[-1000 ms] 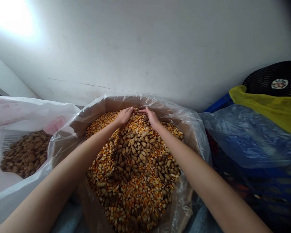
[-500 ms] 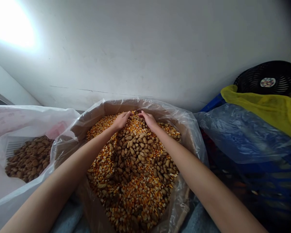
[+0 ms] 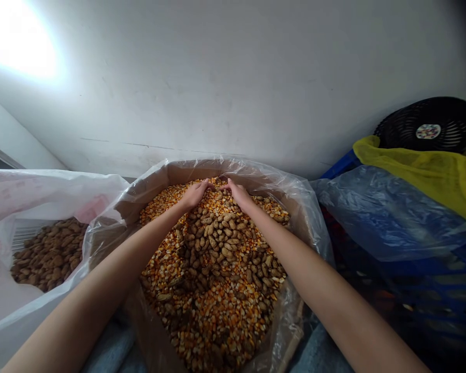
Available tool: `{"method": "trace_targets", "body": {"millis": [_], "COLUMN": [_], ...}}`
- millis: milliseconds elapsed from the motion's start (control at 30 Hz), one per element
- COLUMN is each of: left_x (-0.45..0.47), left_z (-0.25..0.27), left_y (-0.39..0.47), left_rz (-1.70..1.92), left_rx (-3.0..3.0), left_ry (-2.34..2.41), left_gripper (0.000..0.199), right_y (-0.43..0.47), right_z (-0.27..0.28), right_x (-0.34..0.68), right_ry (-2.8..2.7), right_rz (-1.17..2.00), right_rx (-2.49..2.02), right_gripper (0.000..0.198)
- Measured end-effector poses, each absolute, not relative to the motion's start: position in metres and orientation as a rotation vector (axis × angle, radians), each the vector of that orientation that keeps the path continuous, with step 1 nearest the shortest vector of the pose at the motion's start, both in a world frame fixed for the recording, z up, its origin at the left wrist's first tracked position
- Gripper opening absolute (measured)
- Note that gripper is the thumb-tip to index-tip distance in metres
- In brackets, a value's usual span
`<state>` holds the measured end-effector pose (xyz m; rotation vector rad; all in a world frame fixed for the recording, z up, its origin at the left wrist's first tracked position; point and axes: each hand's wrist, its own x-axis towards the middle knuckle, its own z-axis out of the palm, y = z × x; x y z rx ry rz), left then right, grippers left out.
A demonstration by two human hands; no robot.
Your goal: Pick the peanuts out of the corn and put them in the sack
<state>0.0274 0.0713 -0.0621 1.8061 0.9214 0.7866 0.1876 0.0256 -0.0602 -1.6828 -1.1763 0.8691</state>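
Note:
Dried corn kernels (image 3: 223, 311) fill a brown box or sack lined with a clear plastic bag (image 3: 312, 217). Unshelled peanuts (image 3: 219, 235) lie heaped in the middle of the corn, more of them scattered around. My left hand (image 3: 196, 192) rests at the far side of the corn, thumb out and the hand open; its other fingers are partly hidden. Facing it across a small gap, my right hand (image 3: 237, 195) is also open, its thumb and a finger stretched toward the left. Both hands touch the corn, and I see nothing gripped in either.
At the left stands a white plastic bag (image 3: 58, 186) holding more peanuts (image 3: 50, 254). To the right, a blue crate (image 3: 431, 290) carries clear plastic sheeting (image 3: 388, 212), a yellow mesh cloth (image 3: 423, 166) and a black fan-like round object (image 3: 431, 122). A white wall (image 3: 225, 77) rises behind.
The hands have barely moved at the far side of the corn. A finger of my right hand now shows more plainly, pointing left. The peanut heap looks the same.

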Motion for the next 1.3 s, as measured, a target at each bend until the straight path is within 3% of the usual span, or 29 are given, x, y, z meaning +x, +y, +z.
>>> {"method": "trace_targets", "body": {"millis": [400, 1300], "left_x": [0.027, 0.02], "left_z": [-0.061, -0.047], "left_y": [0.071, 0.067], "left_rz": [0.796, 0.712], "left_rx": [1.698, 1.596], "left_ry": [0.872, 0.843], "left_gripper": [0.061, 0.062], "right_y": [0.019, 0.017], "right_z": [-0.051, -0.049], "right_x": [0.18, 0.178], "right_ry": [-1.123, -1.147], "right_rz": [1.078, 1.142], "right_rx": [-1.461, -1.365], "right_gripper": [0.054, 0.056]}}
